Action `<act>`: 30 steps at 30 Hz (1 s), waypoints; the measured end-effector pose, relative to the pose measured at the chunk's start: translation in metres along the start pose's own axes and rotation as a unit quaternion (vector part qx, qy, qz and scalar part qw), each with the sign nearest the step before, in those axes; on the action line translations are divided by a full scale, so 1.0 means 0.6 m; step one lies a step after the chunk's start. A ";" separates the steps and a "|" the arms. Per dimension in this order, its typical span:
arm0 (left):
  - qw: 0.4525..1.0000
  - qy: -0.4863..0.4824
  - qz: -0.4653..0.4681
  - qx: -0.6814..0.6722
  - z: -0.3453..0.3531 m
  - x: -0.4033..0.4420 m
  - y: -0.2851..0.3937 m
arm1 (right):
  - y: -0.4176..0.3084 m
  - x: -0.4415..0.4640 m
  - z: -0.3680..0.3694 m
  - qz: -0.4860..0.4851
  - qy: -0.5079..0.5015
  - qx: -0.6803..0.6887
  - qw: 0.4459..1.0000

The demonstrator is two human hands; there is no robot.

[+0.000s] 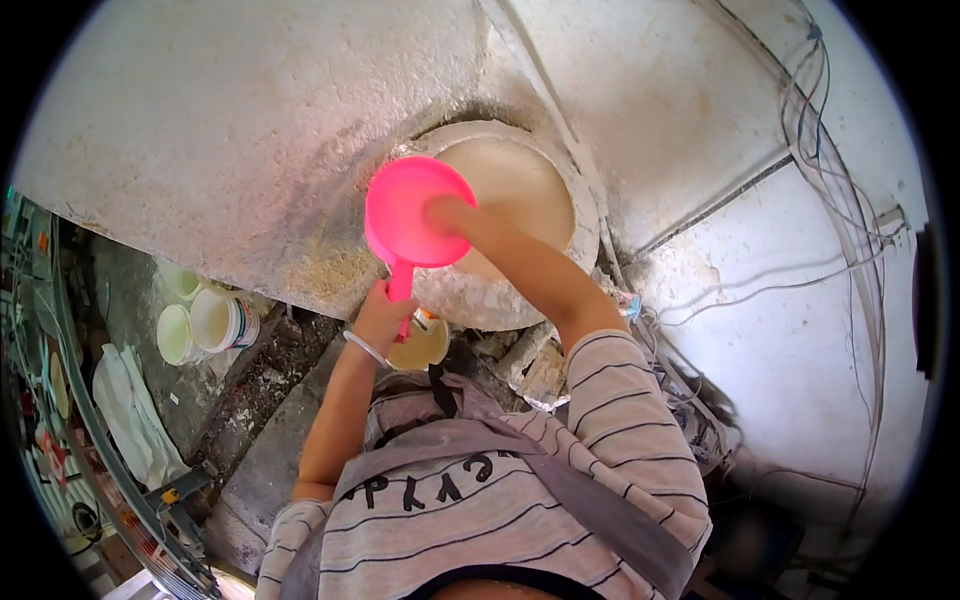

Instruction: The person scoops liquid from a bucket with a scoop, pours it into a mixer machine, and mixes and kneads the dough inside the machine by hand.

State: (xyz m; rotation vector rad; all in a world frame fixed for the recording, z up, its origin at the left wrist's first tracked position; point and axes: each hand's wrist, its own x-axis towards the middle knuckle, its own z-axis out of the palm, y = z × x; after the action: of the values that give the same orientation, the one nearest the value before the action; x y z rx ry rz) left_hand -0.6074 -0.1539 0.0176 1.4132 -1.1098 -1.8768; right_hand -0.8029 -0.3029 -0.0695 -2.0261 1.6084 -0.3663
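Observation:
My left hand is wrapped round the handle of a bright pink plastic dipper. Its round bowl is held over the left side of a large round vat. Pale, creamy liquid fills much of the vat. From the right, my right arm reaches across the vat, and my right hand is down in the dipper's bowl. Motion smears that hand, so its fingers cannot be made out. Just below the dipper's handle stands a small yellowish bucket, partly hidden by my left hand.
Several white buckets stand on the floor at the left, near a crumpled white sack. A rough pale wall rises behind the vat. Cables hang along the right wall, and broken blocks lie at the vat's foot.

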 end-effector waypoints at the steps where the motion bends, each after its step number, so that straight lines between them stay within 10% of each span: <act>1: 1.000 -0.009 -0.004 -0.011 0.002 0.000 0.000 | -0.024 -0.018 -0.023 0.043 -0.018 0.137 0.990; 5: 0.999 -0.036 -0.016 -0.026 -0.008 -0.004 -0.001 | -0.120 -0.113 -0.128 0.201 -0.091 0.628 0.747; 7: 0.998 -0.040 -0.005 -0.043 -0.017 0.002 -0.016 | -0.072 -0.083 -0.151 -0.063 -0.133 0.690 0.708; 12: 0.999 -0.019 -0.016 -0.036 -0.030 -0.027 -0.003 | 0.124 -0.094 -0.128 0.192 -0.150 0.284 0.927; 16: 0.999 0.003 0.002 -0.052 -0.051 -0.058 0.002 | 0.162 -0.186 -0.068 0.256 0.006 -0.386 0.886; 26: 0.996 0.054 -0.018 -0.073 -0.080 -0.126 -0.005 | 0.254 -0.154 -0.031 0.334 -0.038 -0.186 0.923; 30: 0.995 0.066 -0.017 -0.080 -0.080 -0.139 -0.003 | 0.217 -0.138 -0.027 0.393 -0.209 -0.053 0.894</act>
State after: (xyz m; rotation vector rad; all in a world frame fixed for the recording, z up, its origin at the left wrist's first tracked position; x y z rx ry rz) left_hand -0.5363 -0.0998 0.0533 1.4489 -0.8581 -1.8237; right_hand -0.9391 -0.2475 -0.1194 -1.2249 1.9936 0.4347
